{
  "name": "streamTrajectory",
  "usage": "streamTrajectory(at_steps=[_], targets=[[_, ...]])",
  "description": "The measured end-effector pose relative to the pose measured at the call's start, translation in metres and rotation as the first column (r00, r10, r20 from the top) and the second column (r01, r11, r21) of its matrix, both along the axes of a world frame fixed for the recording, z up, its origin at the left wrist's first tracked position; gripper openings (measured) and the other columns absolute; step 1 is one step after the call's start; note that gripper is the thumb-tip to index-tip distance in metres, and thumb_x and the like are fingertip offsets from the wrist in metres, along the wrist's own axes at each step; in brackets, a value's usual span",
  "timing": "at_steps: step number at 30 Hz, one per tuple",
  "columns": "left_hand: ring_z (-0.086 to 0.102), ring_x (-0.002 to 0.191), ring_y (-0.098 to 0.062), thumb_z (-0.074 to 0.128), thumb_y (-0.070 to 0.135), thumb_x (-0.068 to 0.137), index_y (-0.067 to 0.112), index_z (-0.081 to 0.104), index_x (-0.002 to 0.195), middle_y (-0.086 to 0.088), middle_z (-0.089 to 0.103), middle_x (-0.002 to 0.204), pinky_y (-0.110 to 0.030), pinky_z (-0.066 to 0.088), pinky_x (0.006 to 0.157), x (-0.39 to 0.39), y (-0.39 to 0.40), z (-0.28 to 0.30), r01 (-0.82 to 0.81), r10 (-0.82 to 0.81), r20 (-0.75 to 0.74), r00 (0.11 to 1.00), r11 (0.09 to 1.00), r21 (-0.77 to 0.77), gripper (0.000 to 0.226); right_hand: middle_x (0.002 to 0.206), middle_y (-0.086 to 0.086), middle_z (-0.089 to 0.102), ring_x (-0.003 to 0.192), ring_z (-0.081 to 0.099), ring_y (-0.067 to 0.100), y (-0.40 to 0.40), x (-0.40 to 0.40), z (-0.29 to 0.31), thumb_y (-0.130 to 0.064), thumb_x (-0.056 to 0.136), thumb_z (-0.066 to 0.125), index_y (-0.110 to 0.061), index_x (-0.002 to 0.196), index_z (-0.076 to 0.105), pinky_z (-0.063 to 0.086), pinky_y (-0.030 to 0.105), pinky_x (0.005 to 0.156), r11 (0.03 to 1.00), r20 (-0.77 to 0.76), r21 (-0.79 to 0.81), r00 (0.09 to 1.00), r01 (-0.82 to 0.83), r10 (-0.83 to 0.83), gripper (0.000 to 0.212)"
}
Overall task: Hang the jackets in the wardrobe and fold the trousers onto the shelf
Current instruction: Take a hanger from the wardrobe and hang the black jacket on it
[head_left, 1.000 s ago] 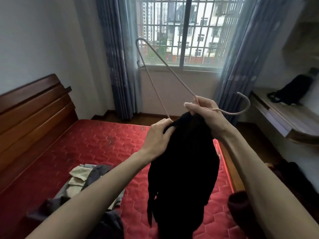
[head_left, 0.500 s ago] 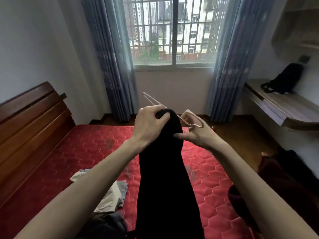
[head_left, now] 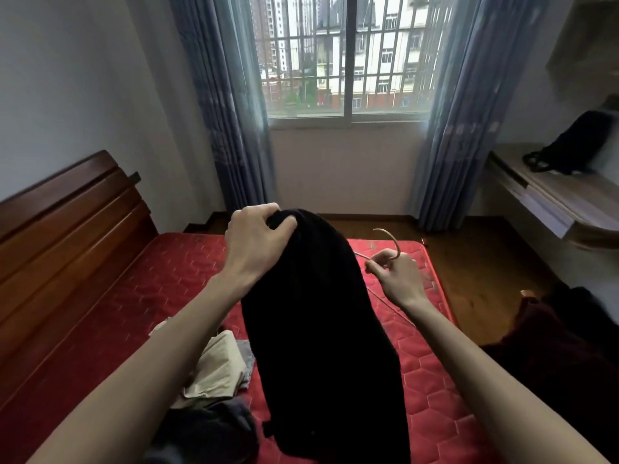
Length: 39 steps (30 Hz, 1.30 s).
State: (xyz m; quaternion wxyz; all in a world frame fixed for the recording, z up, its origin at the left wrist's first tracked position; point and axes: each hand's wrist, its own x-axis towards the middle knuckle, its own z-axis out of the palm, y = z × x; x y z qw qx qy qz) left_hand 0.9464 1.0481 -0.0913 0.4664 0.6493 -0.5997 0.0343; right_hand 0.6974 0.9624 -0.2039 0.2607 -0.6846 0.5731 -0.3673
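Note:
A black jacket (head_left: 321,329) hangs in front of me over the red bed. My left hand (head_left: 254,239) grips its top edge from above. To the right, my right hand (head_left: 395,276) pinches a thin beige wire hanger (head_left: 390,241) just below its hook. The hook curves up over my fingers, and one wire of the hanger runs down past my wrist. Most of the hanger's frame is hidden by the jacket. On the mattress at the lower left lies a pile of beige and grey clothes (head_left: 217,373).
The red quilted mattress (head_left: 134,296) has a wooden headboard (head_left: 67,229) on the left. A barred window with blue curtains (head_left: 231,112) faces me. A wooden desk (head_left: 552,202) with a black bag (head_left: 576,142) stands at right. Dark red clothing (head_left: 552,356) lies at lower right.
The hanger has come down from high in front of the window to beside the jacket. My left hand moved up to the jacket's top, and my right hand shifted right.

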Motion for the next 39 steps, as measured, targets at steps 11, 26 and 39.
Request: streamTrajectory(at_steps=[11,26,39], targets=[[0.052,0.055,-0.031,0.062,0.036,0.077,0.008,0.045,0.056,-0.002,0.037,0.047,-0.039,0.044,0.055,-0.010,0.001,0.008,-0.043,0.043,-0.040,0.998,0.999,0.001,0.039,0.085,-0.013,0.073,0.078,0.067,-0.010,0.054,0.053,-0.007,-0.039,0.099,0.067,-0.025,0.108,0.065,0.047,0.007,0.065,0.985,0.232,-0.051,0.958,-0.163,0.171,0.016],[0.050,0.050,-0.015,0.067,0.032,0.085,0.012,0.054,0.060,0.004,0.048,0.049,-0.037,0.044,0.055,0.011,0.001,-0.003,-0.105,0.104,-0.046,0.993,0.994,-0.007,0.035,0.087,-0.008,0.080,0.079,0.077,0.012,0.039,0.023,-0.075,-0.041,0.091,0.075,-0.037,0.117,0.069,0.059,0.031,0.063,0.988,0.026,-0.118,0.994,-0.100,0.104,0.027],[0.060,0.103,-0.027,0.066,0.026,0.098,0.013,0.072,0.103,-0.002,0.057,0.109,-0.047,0.054,0.080,0.059,0.011,0.009,-0.164,0.141,0.241,0.960,0.983,0.080,0.015,0.083,-0.009,0.077,0.086,0.073,0.024,-0.039,-0.021,0.099,-0.061,0.087,0.069,-0.035,0.092,0.076,0.058,0.042,0.073,0.973,-0.395,-0.178,0.916,-0.147,0.067,0.027]])
